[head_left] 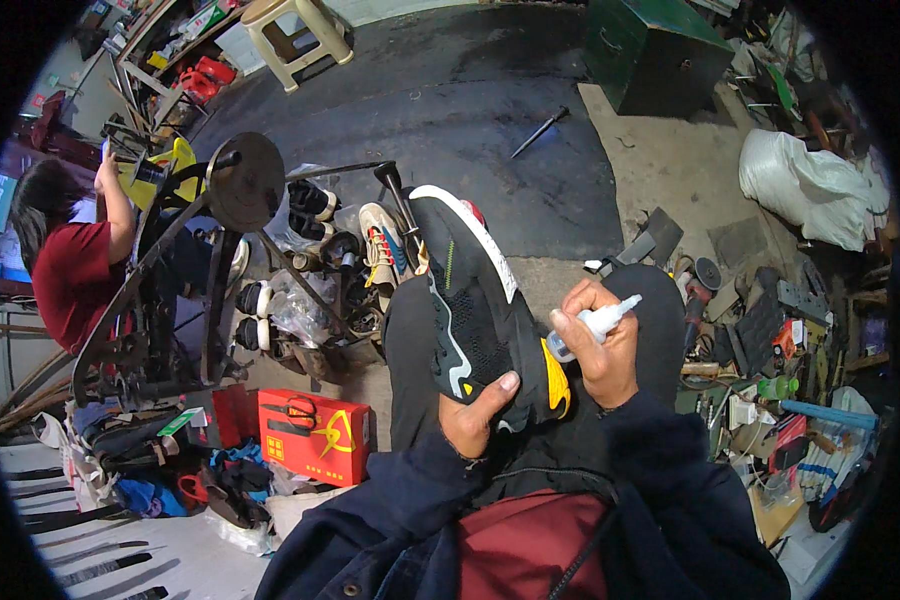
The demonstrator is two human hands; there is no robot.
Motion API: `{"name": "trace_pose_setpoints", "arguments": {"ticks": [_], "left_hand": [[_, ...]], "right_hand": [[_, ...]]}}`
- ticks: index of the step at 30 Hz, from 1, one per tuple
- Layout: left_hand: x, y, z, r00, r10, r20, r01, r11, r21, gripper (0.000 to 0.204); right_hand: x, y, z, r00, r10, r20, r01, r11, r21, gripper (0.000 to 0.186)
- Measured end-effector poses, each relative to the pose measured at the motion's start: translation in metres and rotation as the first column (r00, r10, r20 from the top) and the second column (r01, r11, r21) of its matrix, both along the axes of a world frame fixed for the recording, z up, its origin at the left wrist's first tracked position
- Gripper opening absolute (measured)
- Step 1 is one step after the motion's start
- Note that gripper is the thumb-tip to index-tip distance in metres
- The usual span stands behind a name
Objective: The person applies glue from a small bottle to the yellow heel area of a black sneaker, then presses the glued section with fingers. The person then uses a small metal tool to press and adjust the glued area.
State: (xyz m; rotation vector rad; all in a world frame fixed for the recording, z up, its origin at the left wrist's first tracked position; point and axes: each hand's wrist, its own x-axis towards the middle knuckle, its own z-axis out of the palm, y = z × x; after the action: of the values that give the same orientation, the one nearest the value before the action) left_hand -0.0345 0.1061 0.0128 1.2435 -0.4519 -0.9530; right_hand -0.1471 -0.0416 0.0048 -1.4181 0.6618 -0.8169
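Across my lap lies a black sneaker [467, 300] with a white sole edge and grey trim, its toe pointing away from me. My left hand [477, 410] grips its near end, thumb on top. A yellow part [556, 378] shows at the shoe's near right side; whether it is heel lining or sole I cannot tell. Just right of it, my right hand [602, 345] is closed around a small white squeeze bottle [602, 318]. The bottle is tilted, its narrow nozzle pointing up and right, apart from the shoe.
An iron shoe-repair machine with a round wheel [245, 182] stands at left, beside a seated person [70, 260] in red. Several shoes [380, 245] sit near it. Scissors [298, 412] lie on a red box [315, 440]. Tools [760, 340] crowd the right; a green chest [655, 55] stands behind.
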Motion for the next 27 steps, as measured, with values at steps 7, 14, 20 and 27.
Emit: {"name": "trace_pose_setpoints", "arguments": {"ticks": [7,14,20,27], "left_hand": [[0.001,-0.001,0.001,1.0,-0.027,0.016,0.026,0.998,0.061,0.063],[0.005,-0.002,-0.002,0.995,-0.076,0.057,0.076,0.997,-0.008,0.062],[0.008,0.0,-0.002,0.988,-0.127,0.083,0.123,0.991,0.054,0.065],[0.01,-0.008,-0.008,0.984,-0.171,-0.039,0.173,0.984,0.044,0.063]], "right_hand": [[0.002,0.004,-0.004,0.994,-0.11,-0.013,0.11,0.994,-0.015,0.044],[0.011,0.005,-0.005,0.988,-0.157,0.006,0.157,0.985,0.068,0.042],[0.015,0.004,-0.007,0.997,-0.077,0.008,0.076,0.992,0.105,0.034],[0.028,-0.008,-0.014,0.999,0.026,-0.019,-0.027,0.999,-0.037,0.03]]}}
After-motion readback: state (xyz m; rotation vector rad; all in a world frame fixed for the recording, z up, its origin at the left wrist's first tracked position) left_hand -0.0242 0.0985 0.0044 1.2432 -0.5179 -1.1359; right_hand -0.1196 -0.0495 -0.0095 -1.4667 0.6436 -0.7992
